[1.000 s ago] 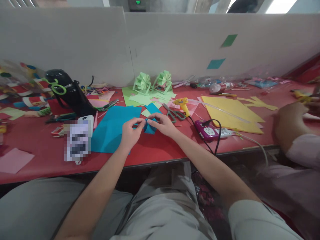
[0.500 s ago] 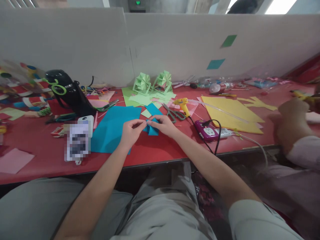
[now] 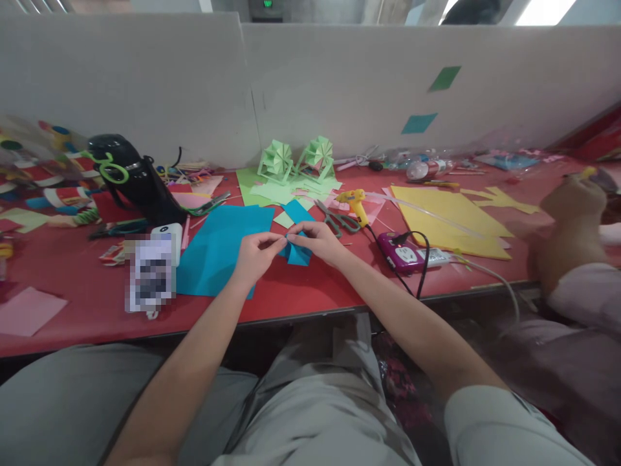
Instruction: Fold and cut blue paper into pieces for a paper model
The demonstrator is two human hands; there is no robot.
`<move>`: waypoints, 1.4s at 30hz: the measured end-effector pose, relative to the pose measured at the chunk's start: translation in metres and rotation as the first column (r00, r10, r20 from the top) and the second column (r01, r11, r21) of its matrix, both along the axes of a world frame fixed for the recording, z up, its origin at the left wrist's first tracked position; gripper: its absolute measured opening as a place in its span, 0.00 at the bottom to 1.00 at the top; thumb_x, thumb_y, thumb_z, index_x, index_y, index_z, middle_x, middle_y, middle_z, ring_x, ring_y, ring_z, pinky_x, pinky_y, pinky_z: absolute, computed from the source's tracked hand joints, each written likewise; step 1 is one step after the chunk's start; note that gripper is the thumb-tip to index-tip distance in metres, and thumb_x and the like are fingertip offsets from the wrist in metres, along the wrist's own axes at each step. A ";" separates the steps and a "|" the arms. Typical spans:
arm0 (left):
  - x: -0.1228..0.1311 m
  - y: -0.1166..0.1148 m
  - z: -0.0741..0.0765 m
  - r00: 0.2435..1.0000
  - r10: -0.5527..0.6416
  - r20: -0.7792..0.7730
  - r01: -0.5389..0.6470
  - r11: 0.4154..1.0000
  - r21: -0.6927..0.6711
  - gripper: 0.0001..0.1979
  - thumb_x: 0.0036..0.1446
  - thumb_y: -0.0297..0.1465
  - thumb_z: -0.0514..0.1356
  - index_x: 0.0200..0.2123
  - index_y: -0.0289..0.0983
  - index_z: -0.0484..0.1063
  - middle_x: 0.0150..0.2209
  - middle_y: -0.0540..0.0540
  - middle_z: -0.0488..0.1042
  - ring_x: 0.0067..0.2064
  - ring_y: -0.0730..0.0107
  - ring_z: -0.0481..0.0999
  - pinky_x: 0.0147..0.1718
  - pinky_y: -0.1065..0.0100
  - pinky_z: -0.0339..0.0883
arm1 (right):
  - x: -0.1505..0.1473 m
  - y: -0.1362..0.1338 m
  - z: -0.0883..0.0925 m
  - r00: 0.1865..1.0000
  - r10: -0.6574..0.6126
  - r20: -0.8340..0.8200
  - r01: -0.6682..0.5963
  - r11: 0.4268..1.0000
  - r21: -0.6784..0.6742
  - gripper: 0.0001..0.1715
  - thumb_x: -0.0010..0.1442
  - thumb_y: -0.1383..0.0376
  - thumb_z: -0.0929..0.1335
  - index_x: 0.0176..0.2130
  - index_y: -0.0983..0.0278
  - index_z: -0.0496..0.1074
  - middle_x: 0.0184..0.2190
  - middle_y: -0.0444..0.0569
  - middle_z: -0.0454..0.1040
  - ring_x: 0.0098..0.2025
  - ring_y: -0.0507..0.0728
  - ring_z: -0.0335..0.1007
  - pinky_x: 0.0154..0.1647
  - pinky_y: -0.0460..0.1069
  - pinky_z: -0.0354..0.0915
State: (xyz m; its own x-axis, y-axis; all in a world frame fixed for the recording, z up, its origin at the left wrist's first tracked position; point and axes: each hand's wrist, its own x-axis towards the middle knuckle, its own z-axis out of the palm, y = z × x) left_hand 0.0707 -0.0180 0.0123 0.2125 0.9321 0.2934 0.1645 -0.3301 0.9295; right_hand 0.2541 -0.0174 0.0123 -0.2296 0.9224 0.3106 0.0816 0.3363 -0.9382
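Between my hands is a small folded piece of blue paper [image 3: 299, 255], held just above the red table. My left hand [image 3: 259, 254] pinches its left edge with thumb and forefinger. From the other side my right hand [image 3: 317, 241] grips the same piece, its fingertips nearly meeting the left ones; they hide part of the folds. Large blue sheets [image 3: 220, 249] lie under and to the left of my left hand. Just beyond my right hand is a loose blue strip [image 3: 297, 211], and grey-handled scissors [image 3: 339, 220] rest beside it.
A yellow glue gun [image 3: 355, 204] and a purple power strip [image 3: 400, 252] with cords lie to the right, near yellow sheets [image 3: 446, 220]. Two green folded-paper models [image 3: 317, 157] stand behind. On the left are a phone [image 3: 154, 272] and a black bottle [image 3: 138, 181]. A co-worker's hand [image 3: 572, 200] is far right.
The folded blue paper has turned slightly and shifted a little to the right between my fingers. My hands keep their pinch. The co-worker's hand at far right has moved slightly.
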 end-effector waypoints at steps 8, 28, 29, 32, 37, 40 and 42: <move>0.004 -0.002 0.002 0.997 -0.043 0.067 0.053 0.987 -0.153 0.18 0.51 0.46 0.66 0.35 0.36 0.77 0.35 0.43 0.79 0.37 0.63 0.77 0.36 0.64 0.71 | 0.001 -0.001 0.001 0.996 -0.093 0.016 0.093 0.995 0.028 0.15 0.54 0.53 0.72 0.33 0.63 0.77 0.30 0.45 0.75 0.31 0.52 0.66 0.33 0.48 0.62; -0.002 0.005 0.000 0.990 0.086 0.113 -0.073 0.990 -0.122 0.15 0.46 0.36 0.68 0.37 0.37 0.75 0.36 0.43 0.79 0.38 0.62 0.78 0.36 0.63 0.72 | 0.003 0.010 -0.005 0.964 -0.147 -0.224 0.136 0.989 -0.062 0.21 0.48 0.50 0.74 0.31 0.64 0.72 0.27 0.43 0.71 0.29 0.50 0.64 0.32 0.47 0.64; -0.002 0.006 0.000 0.988 0.105 0.112 -0.093 0.990 -0.106 0.14 0.47 0.36 0.68 0.37 0.37 0.75 0.37 0.43 0.79 0.39 0.62 0.78 0.36 0.64 0.72 | 0.003 0.010 -0.005 0.964 -0.144 -0.223 0.131 0.989 -0.068 0.21 0.48 0.50 0.75 0.31 0.64 0.72 0.26 0.43 0.71 0.29 0.50 0.64 0.33 0.47 0.64; -0.004 0.008 -0.002 0.981 0.155 0.120 -0.147 0.987 -0.070 0.13 0.50 0.35 0.66 0.39 0.38 0.75 0.40 0.42 0.79 0.42 0.63 0.78 0.38 0.65 0.72 | 0.004 0.010 -0.005 0.974 -0.127 -0.188 0.112 0.990 -0.088 0.18 0.49 0.52 0.74 0.30 0.64 0.72 0.25 0.43 0.71 0.29 0.50 0.66 0.34 0.48 0.65; -0.006 0.010 -0.003 0.961 0.237 0.145 -0.231 0.971 -0.061 0.17 0.51 0.38 0.65 0.44 0.37 0.72 0.42 0.41 0.78 0.43 0.62 0.78 0.35 0.68 0.72 | 0.003 0.004 -0.001 0.990 -0.092 -0.110 0.078 0.989 -0.127 0.15 0.49 0.55 0.73 0.28 0.64 0.72 0.23 0.44 0.72 0.27 0.51 0.67 0.33 0.48 0.66; -0.004 0.009 0.000 0.946 0.269 0.179 -0.259 0.963 -0.077 0.20 0.52 0.40 0.65 0.46 0.37 0.71 0.39 0.42 0.78 0.40 0.64 0.79 0.32 0.69 0.71 | 0.003 0.003 0.000 0.992 -0.073 -0.103 0.060 0.990 -0.127 0.15 0.50 0.55 0.73 0.28 0.64 0.72 0.24 0.44 0.73 0.27 0.51 0.67 0.33 0.48 0.66; -0.002 0.007 0.002 0.946 0.237 0.221 -0.211 0.968 -0.138 0.22 0.51 0.42 0.66 0.46 0.37 0.71 0.39 0.42 0.79 0.38 0.64 0.79 0.32 0.69 0.72 | 0.003 0.004 0.000 0.987 -0.085 -0.133 0.070 0.991 -0.115 0.15 0.50 0.55 0.73 0.29 0.64 0.72 0.24 0.45 0.74 0.27 0.51 0.68 0.33 0.49 0.67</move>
